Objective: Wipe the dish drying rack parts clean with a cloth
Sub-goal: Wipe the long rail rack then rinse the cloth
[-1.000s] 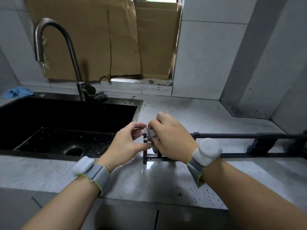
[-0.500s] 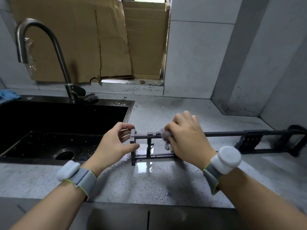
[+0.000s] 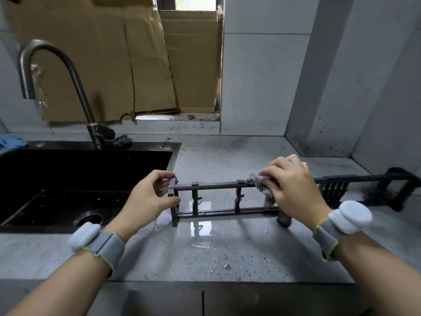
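A long black rack frame (image 3: 214, 185) with two rails and short uprights stands on the wet grey counter (image 3: 205, 254), running from the sink's edge off to the right. My left hand (image 3: 148, 199) pinches the frame's left end post between thumb and fingers. My right hand (image 3: 293, 192) grips a grey woven cloth (image 3: 262, 188) wrapped over the top rail, partway along it. Part of the cloth hangs down behind my hand. The frame's far right end (image 3: 391, 188) carries a slotted holder.
A black sink (image 3: 68, 179) lies at the left with a curved steel faucet (image 3: 68, 87) behind it. A dark scrubber (image 3: 123, 140) sits on the sink's back edge and a blue cloth (image 3: 11, 142) at far left. Cardboard (image 3: 127, 55) covers the window. Water pools under the frame.
My right hand has slid the cloth to the right along the top rail, away from my left hand. The left hand still holds the end post. The view shifted right.
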The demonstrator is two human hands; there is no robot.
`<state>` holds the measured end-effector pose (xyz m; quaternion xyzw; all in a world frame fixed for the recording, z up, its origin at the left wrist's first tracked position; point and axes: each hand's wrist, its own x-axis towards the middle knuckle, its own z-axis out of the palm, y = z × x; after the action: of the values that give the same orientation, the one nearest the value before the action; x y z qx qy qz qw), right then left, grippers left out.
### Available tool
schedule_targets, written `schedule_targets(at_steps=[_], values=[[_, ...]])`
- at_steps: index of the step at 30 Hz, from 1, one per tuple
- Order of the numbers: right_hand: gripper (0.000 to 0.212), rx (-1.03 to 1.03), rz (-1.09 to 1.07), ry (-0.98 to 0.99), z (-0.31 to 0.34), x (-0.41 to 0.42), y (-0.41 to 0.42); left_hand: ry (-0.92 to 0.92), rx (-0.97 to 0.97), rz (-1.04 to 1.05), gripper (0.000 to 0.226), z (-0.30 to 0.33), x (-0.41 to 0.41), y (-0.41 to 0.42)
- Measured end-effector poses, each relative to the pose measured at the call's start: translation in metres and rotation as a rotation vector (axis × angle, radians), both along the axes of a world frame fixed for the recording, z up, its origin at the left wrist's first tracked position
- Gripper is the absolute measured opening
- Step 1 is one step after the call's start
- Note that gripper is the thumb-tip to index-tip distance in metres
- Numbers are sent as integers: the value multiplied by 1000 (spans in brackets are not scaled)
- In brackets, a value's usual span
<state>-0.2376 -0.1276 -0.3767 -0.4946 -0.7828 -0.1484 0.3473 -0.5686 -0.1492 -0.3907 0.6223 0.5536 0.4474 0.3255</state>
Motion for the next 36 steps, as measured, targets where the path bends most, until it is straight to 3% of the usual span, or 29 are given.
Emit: schedule_targets(at_steps=[4,7,10,15,20,27,36], values=[[15,-71,54,-44,-2,9,2,209,48,6,60,10,3,-5],[13,-70,60,-12,-8,3,3,429,328,94,50,19,35,-16],[9,-34,39,61,-13,-8,5,453,478,57,35,23,87,-21],[9,-65,161,105,-9,-25,-8,390,454,61,23,10,148,0],[7,-99,134,315,17,39,-15,455,500,47,22,6,172,4],[18,-98,162,50,-7,77,-7,607,564,40,17,2,192,6],[10,-66,157,97,-13,82,-12,581,589,-37,10,-2,226,11]])
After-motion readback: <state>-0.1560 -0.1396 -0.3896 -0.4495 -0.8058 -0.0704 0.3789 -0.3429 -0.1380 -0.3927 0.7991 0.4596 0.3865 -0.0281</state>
